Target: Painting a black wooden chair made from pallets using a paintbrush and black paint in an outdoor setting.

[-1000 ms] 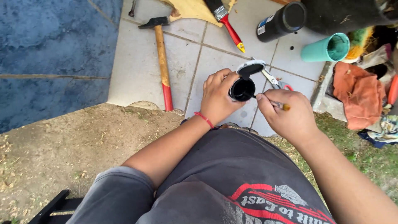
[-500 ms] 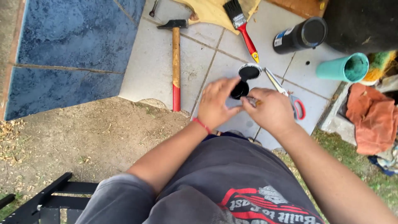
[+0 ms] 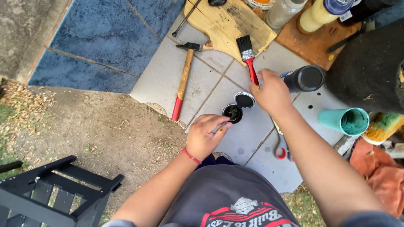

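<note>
A small open black tin (image 3: 232,112) stands on a grey tile, its round lid (image 3: 244,100) lying right behind it. My left hand (image 3: 205,136), a red band on its wrist, pinches the tin's near rim with thumb and fingertips. My right hand (image 3: 272,90) is stretched out past the tin and closes over the end of a red-handled paintbrush (image 3: 248,56). The brush's black bristles rest on a pale wooden board (image 3: 229,25). The end of the handle is hidden under my fingers.
A hammer (image 3: 183,82) with a wooden, red-tipped handle lies left of the tin. A black can (image 3: 305,78) and a teal cup (image 3: 347,121) lie to the right. Red-handled scissors (image 3: 281,149) sit under my right forearm. A black chair (image 3: 50,189) is at bottom left and an orange cloth (image 3: 378,172) at right.
The tin went from being held up in my left hand to standing on the tile. My right hand left the tin and reached forward to the paintbrush handle.
</note>
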